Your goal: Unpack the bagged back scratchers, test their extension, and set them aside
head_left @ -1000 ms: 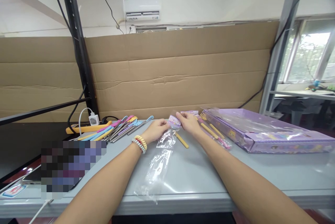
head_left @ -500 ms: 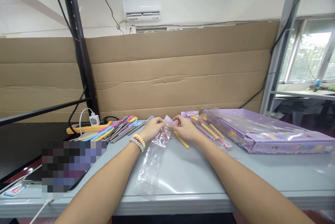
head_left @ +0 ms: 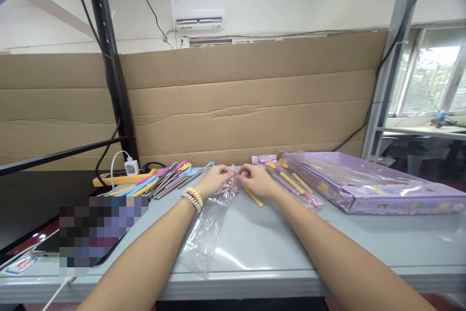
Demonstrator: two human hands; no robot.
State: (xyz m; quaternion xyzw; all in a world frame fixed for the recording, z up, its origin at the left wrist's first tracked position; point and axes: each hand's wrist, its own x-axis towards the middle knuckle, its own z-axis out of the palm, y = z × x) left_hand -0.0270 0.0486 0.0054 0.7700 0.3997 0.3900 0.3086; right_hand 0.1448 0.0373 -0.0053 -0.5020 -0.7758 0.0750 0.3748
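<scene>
My left hand [head_left: 216, 178], with beaded bracelets at its wrist, is closed with fingertips pinched on the pink printed top of a clear plastic bag [head_left: 201, 238]. My right hand [head_left: 257, 179] pinches the same top from the other side, fingers mostly curled over it. The bag's clear part trails towards the front edge of the grey table, and it looks flat. Under my right hand lies a yellow handle [head_left: 255, 197]; its far end is hidden. Just right of that hand are clear-bagged forks and utensils [head_left: 291, 180] with yellow, purple and pink handles.
Left of my hands is a pile of coloured utensils [head_left: 174, 177] with metal parts. A lilac box [head_left: 404, 204] with plastic film stands at the right. A blurred-out device [head_left: 98, 233], a white charger [head_left: 131, 166] and cables lie left. Cardboard [head_left: 255, 102] closes off the back.
The pink printed piece between my fingertips has turned or folded and shows less. The bag's loose end has swung slightly left. Both hands stay nearly in place.
</scene>
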